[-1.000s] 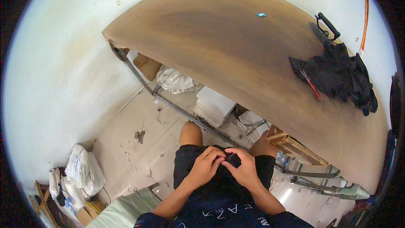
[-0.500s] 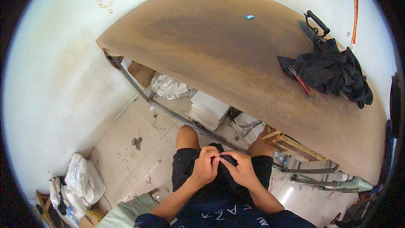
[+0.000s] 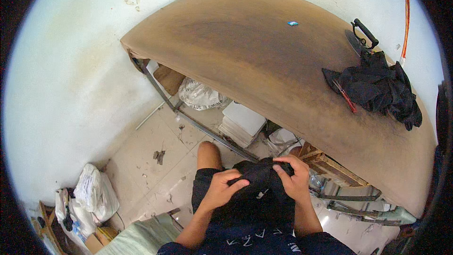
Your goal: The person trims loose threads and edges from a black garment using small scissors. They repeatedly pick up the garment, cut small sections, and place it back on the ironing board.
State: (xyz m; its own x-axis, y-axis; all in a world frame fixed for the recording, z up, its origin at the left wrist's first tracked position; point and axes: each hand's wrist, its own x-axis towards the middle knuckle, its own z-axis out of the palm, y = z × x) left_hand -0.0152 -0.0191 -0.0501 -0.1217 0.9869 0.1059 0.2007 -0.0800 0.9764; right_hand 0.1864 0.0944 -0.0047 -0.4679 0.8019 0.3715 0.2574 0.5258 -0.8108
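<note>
Hands: two, both busy — the left hand (image 3: 219,191) pinched the black cloth (image 3: 257,172) narrowly between thumb and fingers, and over on the other side the right hand (image 3: 297,180) nipped its edge, thumb and forefinger close together.
Held piece: just one, spread between the two hands, right above the lap.
Tag: one small white tag (image 3: 262,193), just below the grip; on the cloth or on the shorts (image 3: 202,186), you couldn't tell.
Table: one brown table (image 3: 226,33), sweeping right across beyond the grip.
Iron: one iron (image 3: 365,34), far up and to the right of the grip.
Heap: one dark fabric heap (image 3: 387,87), beyond the right hand — and one pair of red snips (image 3: 348,99) lay at its left side.
Packet: one small blue packet (image 3: 293,23), well beyond the grip.
Under the tabletop: one white stack (image 3: 244,118) and one printed bag (image 3: 200,93), ahead and left of the grip; one wooden frame (image 3: 332,167), just right of the right hand.
Floor: one bulging white bag (image 3: 101,193), well left of the grip.
</note>
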